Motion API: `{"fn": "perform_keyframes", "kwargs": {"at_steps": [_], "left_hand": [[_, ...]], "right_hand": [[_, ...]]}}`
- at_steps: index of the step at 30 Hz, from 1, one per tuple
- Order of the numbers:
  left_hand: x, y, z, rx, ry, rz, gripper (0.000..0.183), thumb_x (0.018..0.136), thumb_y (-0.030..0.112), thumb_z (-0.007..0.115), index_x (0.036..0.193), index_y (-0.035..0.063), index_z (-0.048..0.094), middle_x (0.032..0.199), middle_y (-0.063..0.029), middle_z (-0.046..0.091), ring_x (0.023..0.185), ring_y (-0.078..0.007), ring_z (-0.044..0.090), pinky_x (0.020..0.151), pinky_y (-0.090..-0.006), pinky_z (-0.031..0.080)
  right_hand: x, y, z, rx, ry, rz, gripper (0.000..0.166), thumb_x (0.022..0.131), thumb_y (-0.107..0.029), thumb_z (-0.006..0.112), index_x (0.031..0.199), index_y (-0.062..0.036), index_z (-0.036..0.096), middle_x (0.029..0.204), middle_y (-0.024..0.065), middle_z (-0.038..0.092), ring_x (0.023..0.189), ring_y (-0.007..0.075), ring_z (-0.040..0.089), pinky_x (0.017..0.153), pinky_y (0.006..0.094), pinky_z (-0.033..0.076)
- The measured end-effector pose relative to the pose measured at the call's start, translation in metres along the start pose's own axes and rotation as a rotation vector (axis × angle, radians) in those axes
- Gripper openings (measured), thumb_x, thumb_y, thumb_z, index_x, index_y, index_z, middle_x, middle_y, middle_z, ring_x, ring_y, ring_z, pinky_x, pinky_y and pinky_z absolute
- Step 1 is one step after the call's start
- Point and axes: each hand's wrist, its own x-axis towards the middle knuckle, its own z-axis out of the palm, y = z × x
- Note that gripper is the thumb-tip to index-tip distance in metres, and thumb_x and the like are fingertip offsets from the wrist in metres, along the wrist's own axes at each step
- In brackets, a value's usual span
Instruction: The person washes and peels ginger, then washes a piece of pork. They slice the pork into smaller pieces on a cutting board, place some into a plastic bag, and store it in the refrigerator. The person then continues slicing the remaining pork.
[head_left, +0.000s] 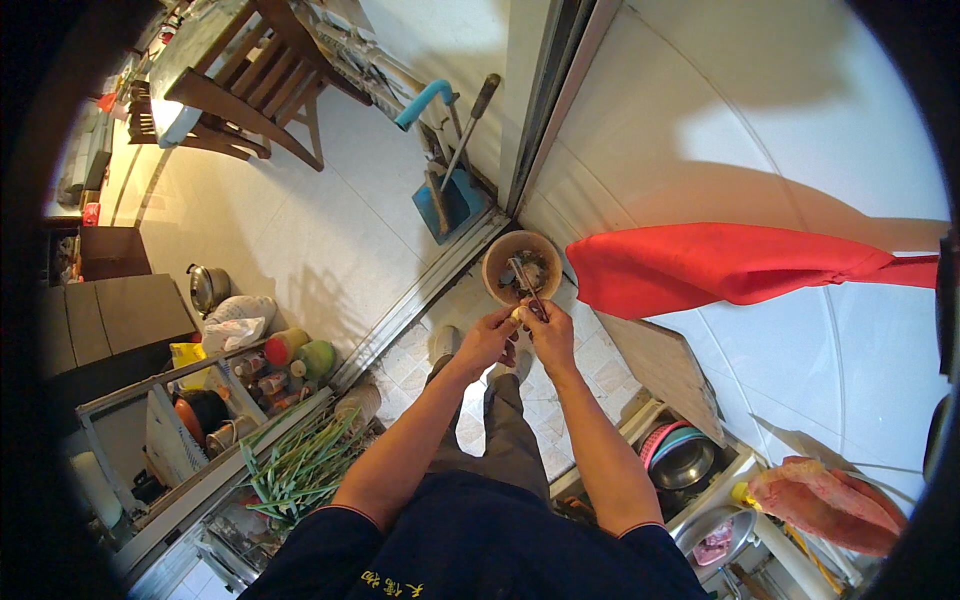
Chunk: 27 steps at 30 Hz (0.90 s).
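My left hand (486, 337) pinches a small pale-yellow piece of food (517, 314), perhaps ginger or garlic. My right hand (553, 334) is closed around a slim tool with a metal end (523, 273), which looks like a peeler or small knife. The two hands meet at the pale piece, their fingertips almost touching. Just beyond them, on the floor, stands a round plastic waste bin (491, 262) with scraps inside. The tool's far end overlaps the bin's mouth in the picture. Fingers partly hide the piece and the tool's handle.
A red cloth (690, 262) hangs at the right. A blue dustpan (431, 206) with a brush stands past the door track (420, 292). Long green leafy stalks (300, 465) lie at lower left. Basins (681, 461) and a metal bowl (739, 517) are at lower right.
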Motion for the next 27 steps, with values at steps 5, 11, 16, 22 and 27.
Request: {"fn": "perform_keyframes", "kwargs": {"at_steps": [5,11,16,22,27], "left_hand": [[0.004,-0.001,-0.009,-0.267,-0.023,-0.043,0.044,0.103,0.020,0.046,0.145,0.0073,0.050,0.084,-0.0030,0.054,0.068,-0.0149,0.056,0.061,-0.0339,0.054],[0.007,0.002,-0.015,-0.380,-0.001,-0.096,0.038,0.101,0.017,0.043,0.136,0.0055,0.052,0.084,-0.0026,0.054,0.069,-0.0153,0.052,0.065,-0.0357,0.052],[0.012,-0.005,-0.017,-0.367,-0.044,-0.054,0.018,0.100,0.014,0.047,0.111,0.0057,0.059,0.083,-0.0012,0.053,0.065,-0.0136,0.051,0.063,-0.0347,0.052],[0.014,-0.018,-0.010,-0.219,0.096,0.026,0.032,0.102,0.017,0.047,0.128,0.0049,0.062,0.078,-0.0003,0.051,0.060,-0.0105,0.050,0.056,-0.0310,0.053],[0.016,-0.022,-0.002,0.071,0.220,0.108,0.040,0.104,0.019,0.044,0.139,0.0030,0.055,0.076,-0.0014,0.049,0.058,-0.0120,0.051,0.051,-0.0298,0.054]], "right_hand": [[-0.015,-0.012,-0.003,-0.234,0.094,-0.160,0.026,0.096,-0.024,0.063,0.109,-0.0014,0.067,0.091,0.0117,0.071,0.078,0.0234,0.068,0.071,0.0335,0.052],[-0.042,-0.006,-0.023,-0.586,0.051,-0.412,0.023,0.095,-0.020,0.063,0.109,-0.0023,0.068,0.101,0.0168,0.072,0.089,0.0346,0.070,0.076,0.0400,0.055],[-0.043,0.004,-0.027,-0.690,0.069,-0.528,0.020,0.092,-0.017,0.064,0.106,-0.0033,0.069,0.100,0.0152,0.072,0.088,0.0338,0.071,0.075,0.0417,0.056],[-0.026,0.001,-0.021,-0.877,0.218,-0.512,0.015,0.092,-0.017,0.063,0.099,-0.0044,0.067,0.089,0.0133,0.070,0.081,0.0339,0.069,0.069,0.0439,0.055],[-0.024,0.003,-0.018,-0.776,0.182,-0.330,0.017,0.093,-0.020,0.062,0.101,-0.0059,0.067,0.090,0.0164,0.070,0.082,0.0378,0.068,0.072,0.0456,0.054]]}}
